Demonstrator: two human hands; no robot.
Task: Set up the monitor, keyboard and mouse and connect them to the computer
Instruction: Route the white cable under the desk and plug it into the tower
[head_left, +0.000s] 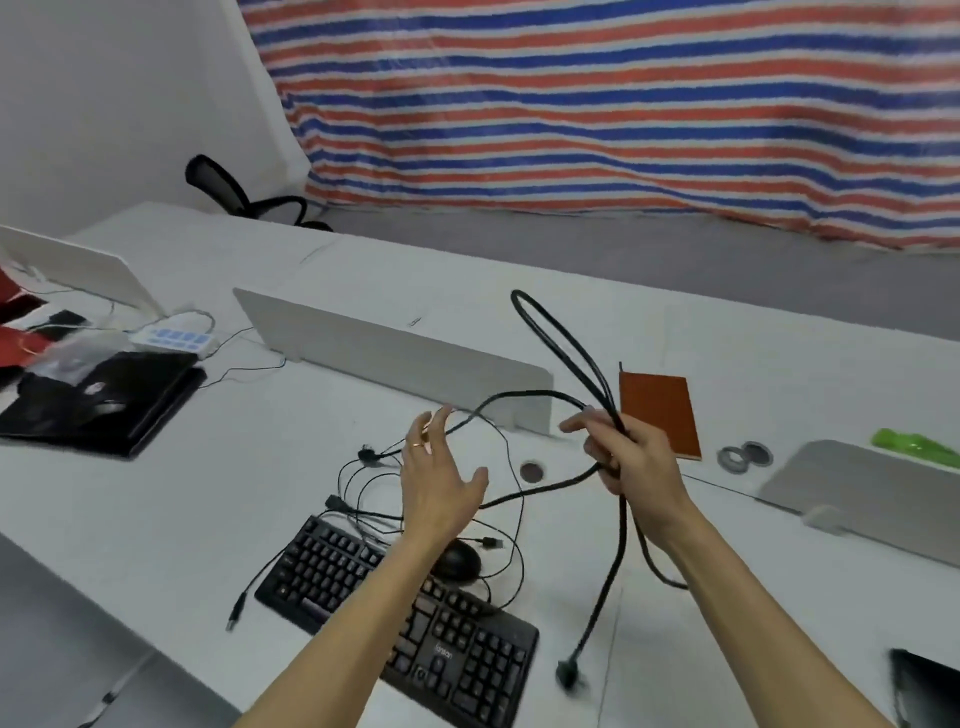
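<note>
While a thick black cable (550, 332) is gripped in the right hand (631, 457), its loop raised above the fist and its plug (569, 673) hanging below, the left hand (439, 483) is held open with fingers spread. A black keyboard (467, 660) and mouse (457, 561) are seen lying on the white desk (260, 467) beneath, among thin tangled wires (374, 514).

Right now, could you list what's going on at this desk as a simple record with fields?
left hand: open, fingers spread
right hand: grips a looped black cable
cable plug: hangs loose below the right hand
keyboard: on the white desk, partly under the left forearm
mouse: just behind the keyboard
orange notebook: on the desk beyond the right hand
</note>
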